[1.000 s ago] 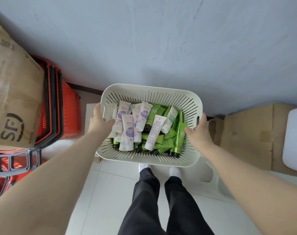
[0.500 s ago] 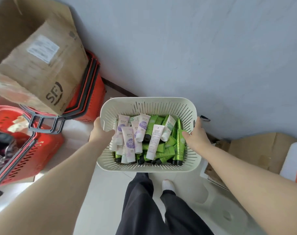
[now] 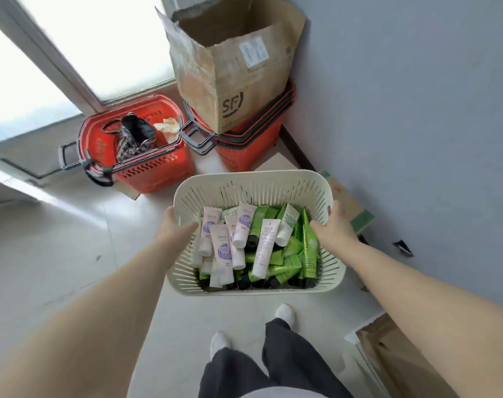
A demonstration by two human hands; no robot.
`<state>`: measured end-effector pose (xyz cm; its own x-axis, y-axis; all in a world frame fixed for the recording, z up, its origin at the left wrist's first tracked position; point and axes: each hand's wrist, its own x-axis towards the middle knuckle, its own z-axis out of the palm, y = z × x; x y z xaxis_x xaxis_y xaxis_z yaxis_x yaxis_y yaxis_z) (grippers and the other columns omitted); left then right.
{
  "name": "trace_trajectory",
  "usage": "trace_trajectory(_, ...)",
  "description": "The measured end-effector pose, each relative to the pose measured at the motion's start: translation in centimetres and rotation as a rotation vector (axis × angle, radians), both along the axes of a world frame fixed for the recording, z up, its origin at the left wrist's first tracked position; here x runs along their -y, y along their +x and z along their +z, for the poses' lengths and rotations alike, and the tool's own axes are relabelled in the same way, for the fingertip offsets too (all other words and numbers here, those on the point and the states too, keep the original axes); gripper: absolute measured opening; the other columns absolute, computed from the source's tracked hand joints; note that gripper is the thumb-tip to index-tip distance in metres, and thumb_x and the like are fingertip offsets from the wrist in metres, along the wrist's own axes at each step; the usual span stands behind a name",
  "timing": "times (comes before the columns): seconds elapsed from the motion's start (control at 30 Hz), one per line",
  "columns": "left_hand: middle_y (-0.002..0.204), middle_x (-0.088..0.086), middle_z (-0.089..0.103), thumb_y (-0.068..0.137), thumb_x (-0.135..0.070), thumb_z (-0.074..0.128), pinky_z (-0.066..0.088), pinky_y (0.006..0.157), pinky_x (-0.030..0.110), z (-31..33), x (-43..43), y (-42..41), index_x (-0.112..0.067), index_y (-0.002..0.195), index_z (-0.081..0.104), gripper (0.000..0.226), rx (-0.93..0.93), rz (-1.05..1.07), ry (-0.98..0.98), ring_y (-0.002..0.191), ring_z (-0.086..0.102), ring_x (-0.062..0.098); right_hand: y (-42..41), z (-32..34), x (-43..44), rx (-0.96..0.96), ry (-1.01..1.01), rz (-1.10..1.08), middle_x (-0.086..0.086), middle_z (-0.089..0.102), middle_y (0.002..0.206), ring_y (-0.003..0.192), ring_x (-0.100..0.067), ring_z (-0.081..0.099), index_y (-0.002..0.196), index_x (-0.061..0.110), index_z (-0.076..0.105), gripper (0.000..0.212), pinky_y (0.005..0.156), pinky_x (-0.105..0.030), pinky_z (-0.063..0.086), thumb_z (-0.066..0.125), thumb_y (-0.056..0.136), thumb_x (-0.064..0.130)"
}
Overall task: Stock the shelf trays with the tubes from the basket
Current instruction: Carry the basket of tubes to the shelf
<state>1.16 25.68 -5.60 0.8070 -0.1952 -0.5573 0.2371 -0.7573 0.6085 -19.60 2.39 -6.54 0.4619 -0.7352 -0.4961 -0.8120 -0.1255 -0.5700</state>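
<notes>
At the two short ends of the basket (image 3: 253,182), in the head view, you are holding it clear of the floor. Your left hand (image 3: 174,229) is gripping the left rim, thumb hooked inside, and your right hand (image 3: 335,229) is gripping the right rim likewise. The tubes (image 3: 266,242) are lying heaped inside, toward the basket's near wall. They are looking light, soft and slick, so pinching each near its stiff cap is probably going to serve best.
</notes>
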Motion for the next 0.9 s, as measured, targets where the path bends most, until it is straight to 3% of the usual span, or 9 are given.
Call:
trace_trajectory(0.17, 0.137, 0.003, 0.050, 0.087, -0.029, 0.062, 0.049, 0.095, 0.051, 0.4, -10.8, -1.4, -0.027, 0.149, 0.023, 0.073, 0.003, 0.128, 0.009, 0.111, 0.058, 0.033, 1.4, 0.6, -7.6, 0.046, 0.045, 0.116, -0.012, 0.052, 0.130, 0.109, -0.032, 0.056, 0.139, 0.023, 0.022, 0.059, 0.093, -0.048, 0.048, 0.056, 0.091, 0.026)
trace_trajectory(0.3, 0.130, 0.002, 0.055, 0.084, -0.038, 0.063, 0.049, 0.093, 0.047, 0.6, -19.8, -2.8, -0.030, 0.143, 0.033, 0.067, 0.001, 0.219, -0.042, 0.110, 0.058, 0.030, 1.8, 0.9, -14.3, 0.089, 0.055, 0.172, -0.006, 0.052, 0.131, 0.111, -0.029, 0.055, 0.138, 0.026, 0.028, 0.056, 0.093, -0.046, 0.046, 0.055, 0.089, 0.027)
trace_trajectory(0.43, 0.131, 0.006, 0.057, 0.077, -0.042, 0.064, 0.048, 0.093, 0.051, 0.9, -29.3, -5.0, -0.029, 0.140, 0.036, 0.070, -0.042, 0.289, -0.067, 0.117, 0.057, 0.034, 2.2, 1.5, -22.0, 0.123, 0.069, 0.231, -0.002, 0.057, 0.122, 0.102, -0.025, 0.057, 0.132, 0.025, 0.038, 0.045, 0.079, -0.037, 0.047, 0.055, 0.090, 0.026)
trace_trajectory(0.5, 0.132, 0.007, 0.056, 0.076, -0.045, 0.065, 0.051, 0.087, 0.047, 1.0, -34.0, -6.4, -0.029, 0.138, 0.037, 0.070, -0.066, 0.339, -0.062, 0.117, 0.057, 0.034, 2.3, 1.7, -25.7, 0.133, 0.070, 0.276, -0.001, 0.059, 0.118, 0.098, -0.024, 0.059, 0.128, 0.026, 0.041, 0.041, 0.079, -0.038, 0.049, 0.054, 0.090, 0.027)
trace_trajectory(0.57, 0.130, 0.006, 0.056, 0.078, -0.044, 0.065, 0.052, 0.078, 0.041, 0.9, -38.1, -8.1, -0.029, 0.136, 0.040, 0.066, -0.058, 0.382, -0.059, 0.114, 0.058, 0.033, 2.1, 1.7, -29.2, 0.134, 0.067, 0.323, -0.001, 0.061, 0.112, 0.093, -0.023, 0.059, 0.128, 0.025, 0.042, 0.040, 0.076, -0.037, 0.049, 0.054, 0.091, 0.027)
trace_trajectory(0.73, 0.117, 0.001, 0.059, 0.080, -0.046, 0.066, 0.048, 0.095, 0.051, 0.5, -47.3, -13.9, -0.031, 0.127, 0.044, 0.054, -0.010, 0.529, -0.026, 0.109, 0.058, 0.031, 1.2, 1.2, -37.3, 0.088, 0.089, 0.477, -0.003, 0.061, 0.114, 0.097, -0.026, 0.059, 0.133, 0.026, 0.037, 0.043, 0.085, -0.041, 0.048, 0.053, 0.093, 0.025)
trace_trajectory(0.9, 0.106, 0.000, 0.060, 0.082, -0.042, 0.067, 0.051, 0.086, 0.044, 0.6, -54.8, -21.3, -0.027, 0.119, 0.049, 0.044, 0.046, 0.671, -0.025, 0.093, 0.059, 0.029, -0.6, 1.3, -44.8, 0.081, 0.093, 0.651, -0.001, 0.058, 0.106, 0.089, -0.025, 0.061, 0.137, 0.023, 0.034, 0.047, 0.078, -0.041, 0.052, 0.054, 0.094, 0.024)
